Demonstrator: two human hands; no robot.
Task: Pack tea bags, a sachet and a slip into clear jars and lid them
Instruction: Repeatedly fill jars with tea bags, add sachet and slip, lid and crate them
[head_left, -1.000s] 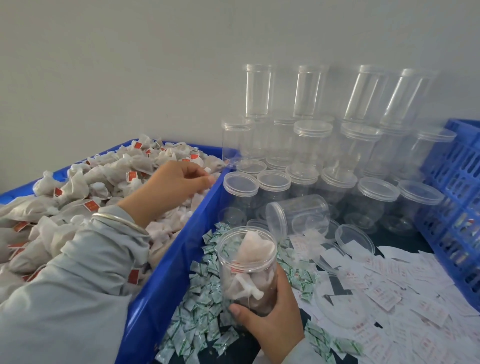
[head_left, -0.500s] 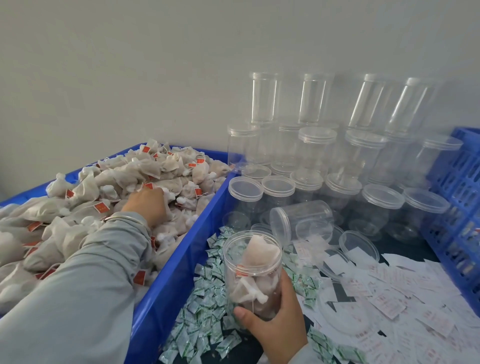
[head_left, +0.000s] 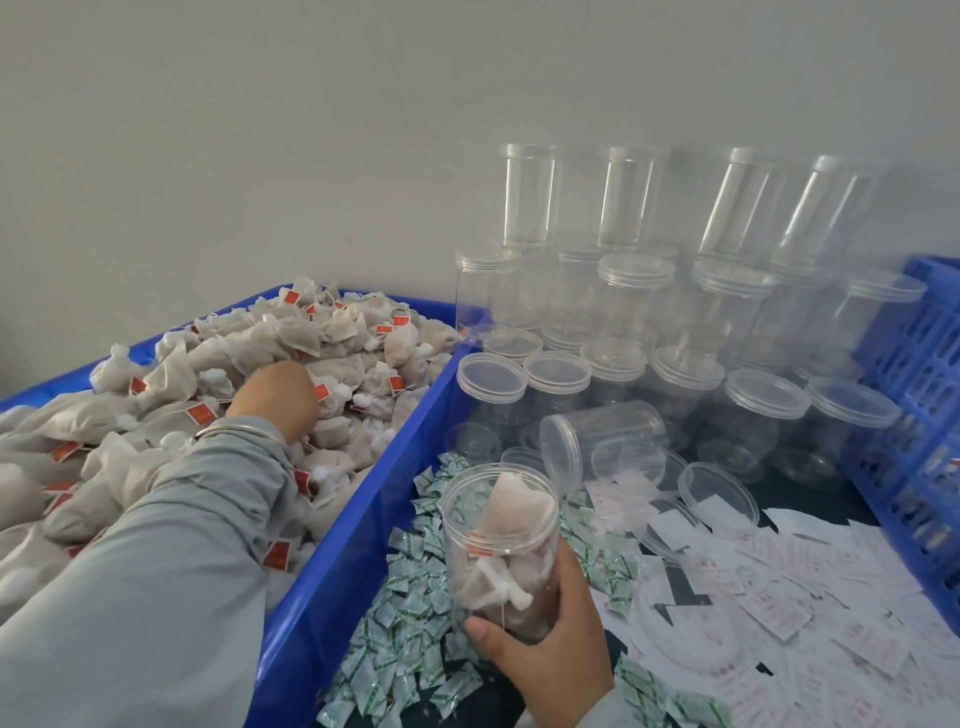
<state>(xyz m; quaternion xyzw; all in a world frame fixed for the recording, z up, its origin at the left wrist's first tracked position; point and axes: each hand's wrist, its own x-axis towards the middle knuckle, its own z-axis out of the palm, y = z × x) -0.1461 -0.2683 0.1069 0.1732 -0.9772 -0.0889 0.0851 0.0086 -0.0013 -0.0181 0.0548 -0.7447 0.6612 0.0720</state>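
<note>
Holding the open jar (head_left: 501, 540) low in my right hand (head_left: 553, 660), fingers wrapped round its base above the green sachets (head_left: 410, 613) on the desk, I dig my left hand (head_left: 275, 397) into the tea bags (head_left: 332, 343) heaped in the blue bin (head_left: 363, 525); whether those fingers pinch one I cannot tell. The bags look light, soft and crushable, best taken by the gathered neck. Lidded jars (head_left: 634, 312) stack against a plain wall, paper slips (head_left: 810, 618) scattered to the right.
</note>
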